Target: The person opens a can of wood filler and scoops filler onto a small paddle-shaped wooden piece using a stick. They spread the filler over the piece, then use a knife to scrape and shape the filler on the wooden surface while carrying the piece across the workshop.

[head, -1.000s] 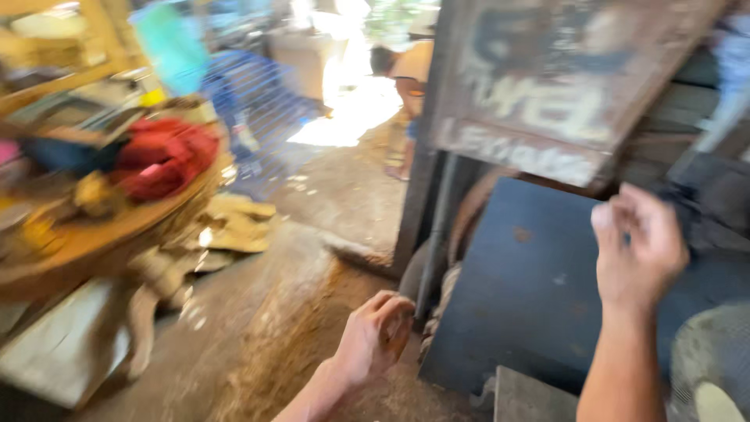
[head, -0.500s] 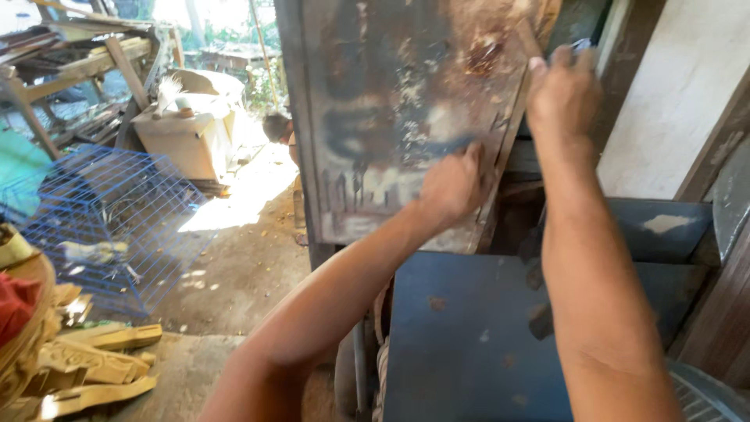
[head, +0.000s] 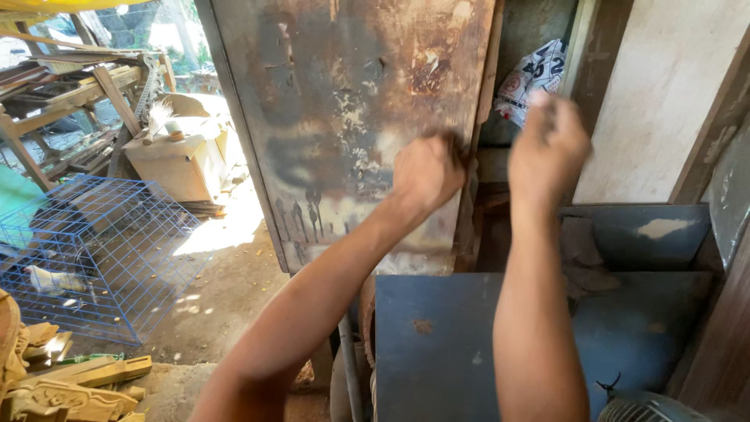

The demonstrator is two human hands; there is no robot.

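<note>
A tall rusty metal cover panel point(head: 344, 117) stands upright above a blue machine table point(head: 437, 344). My left hand point(head: 426, 168) is closed as a fist against the panel's right edge, gripping it. My right hand point(head: 549, 141) is raised just to the right, blurred, in front of the gap beside the panel; whether it holds anything is not visible. Behind it a crumpled printed bag point(head: 535, 74) sits in the dark gap.
A blue wire cage point(head: 101, 250) with a white bird inside stands on the dirt floor at left. Carved wood pieces point(head: 70, 387) lie at bottom left. A wooden box point(head: 183, 156) and timber frames sit behind. A pale wall point(head: 664, 86) is at right.
The view has risen from the floor and workbench to the panel. Both hands have come up; the left hand has moved from the panel's face to its right edge.
</note>
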